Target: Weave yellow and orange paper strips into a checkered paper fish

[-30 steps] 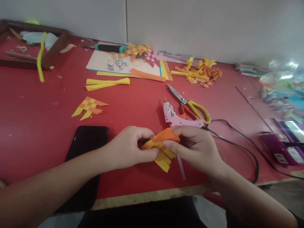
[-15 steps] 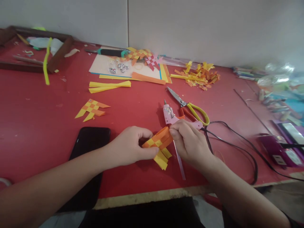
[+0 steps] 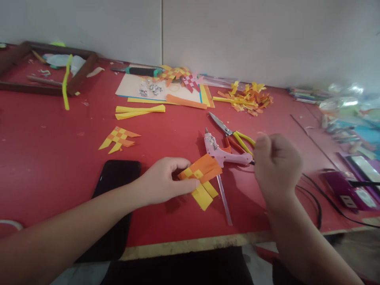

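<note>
My left hand [image 3: 162,184] pinches the left end of a woven orange and yellow paper piece [image 3: 202,176] just above the red table [image 3: 44,158]. Loose orange and yellow strip ends fan out from the piece to the right and downward. My right hand [image 3: 276,166] hovers apart from the piece, to its right, beside the rear of the pink glue gun [image 3: 222,152] and the yellow-handled scissors [image 3: 234,132]. Its fingers look curled but are smeared by motion. A clear glue stick [image 3: 225,200] lies below the woven piece.
A black phone [image 3: 114,190] lies under my left forearm. A finished woven fish [image 3: 118,138], yellow strips [image 3: 138,111], card sheets [image 3: 136,85], paper scraps [image 3: 246,97] and a wooden frame [image 3: 80,73] lie farther back. Black cables [image 3: 314,198] and a purple device [image 3: 347,186] sit right.
My right hand has let go of the woven piece and swung right toward the glue gun and scissors. My left hand still holds the piece, which has flattened out.
</note>
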{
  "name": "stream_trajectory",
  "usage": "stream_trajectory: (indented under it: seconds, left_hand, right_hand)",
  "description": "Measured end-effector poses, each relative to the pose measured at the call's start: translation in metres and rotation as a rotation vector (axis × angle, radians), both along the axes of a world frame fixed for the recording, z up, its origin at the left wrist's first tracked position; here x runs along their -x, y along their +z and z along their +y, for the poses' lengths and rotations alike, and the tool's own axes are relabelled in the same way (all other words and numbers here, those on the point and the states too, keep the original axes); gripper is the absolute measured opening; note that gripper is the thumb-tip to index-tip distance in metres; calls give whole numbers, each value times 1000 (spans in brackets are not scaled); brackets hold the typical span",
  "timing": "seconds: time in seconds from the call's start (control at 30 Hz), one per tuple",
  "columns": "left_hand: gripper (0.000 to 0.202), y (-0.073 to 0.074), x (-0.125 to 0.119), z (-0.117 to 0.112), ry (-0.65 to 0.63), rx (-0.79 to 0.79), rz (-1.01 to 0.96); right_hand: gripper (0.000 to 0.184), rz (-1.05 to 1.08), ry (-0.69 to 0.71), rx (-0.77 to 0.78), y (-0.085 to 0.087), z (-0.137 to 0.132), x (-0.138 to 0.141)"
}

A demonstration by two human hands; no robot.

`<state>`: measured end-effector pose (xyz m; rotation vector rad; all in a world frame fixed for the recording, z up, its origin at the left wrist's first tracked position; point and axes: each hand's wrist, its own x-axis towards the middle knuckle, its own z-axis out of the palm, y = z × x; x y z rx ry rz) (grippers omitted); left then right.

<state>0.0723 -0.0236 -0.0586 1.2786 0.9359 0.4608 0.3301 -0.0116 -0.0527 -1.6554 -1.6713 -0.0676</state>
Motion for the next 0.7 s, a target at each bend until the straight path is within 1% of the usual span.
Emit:
stream_trajectory:
  seconds: [0.03,0.07,0.1,0.13,0.17,0.2,0.23,0.27,0.3,0.33,0.4,0.5,0.57,0.7]
  left_hand:
    - [17,0,0,0,24,9,-17]
    - [18,0,1,1,47,14,-24]
    - [18,0,1,1,67,10,-24]
    - [18,-1,1,1,82,-1,-21]
    - [17,-3,1,1,88,-13,-22]
    - [17,-4,1,1,87,-28,-26]
    - [18,-6,1,2,79,-48,-36]
    - [18,-8,1,2,70,-67,-48]
    - [19,-9,1,2,63,-79,-60]
    - [19,-9,0,2,62,-86,-68]
    - [22,-8,0,2,80,-96,-71]
    - [22,-6,0,3,147,-96,-93]
    - [22,-6,1,5,205,-64,-128]
    - [23,-7,0,6,316,40,-225]
  right_hand:
    - [19,-2,-57,-42,0,3,-4]
    - [11,-27,-81,-81,0,6,-5]
    - [23,-52,-91,-123,0,7,-5]
    - [35,-66,-39,-140,0,7,-3]
    - [41,-61,26,-154,-1,6,1]
    - [38,-2,111,-136,-2,3,8]
    - [33,117,237,-61,-2,-2,15]
    - [28,228,367,78,-3,-7,23]
    - [29,346,501,197,-4,-12,31]
    - [30,451,598,270,-4,-17,37]
    - [35,580,678,390,-5,-25,47]
    - [47,689,705,519,-5,-29,51]
    - [51,735,689,598,-5,-28,50]
    - [49,768,628,656,-4,-24,49]
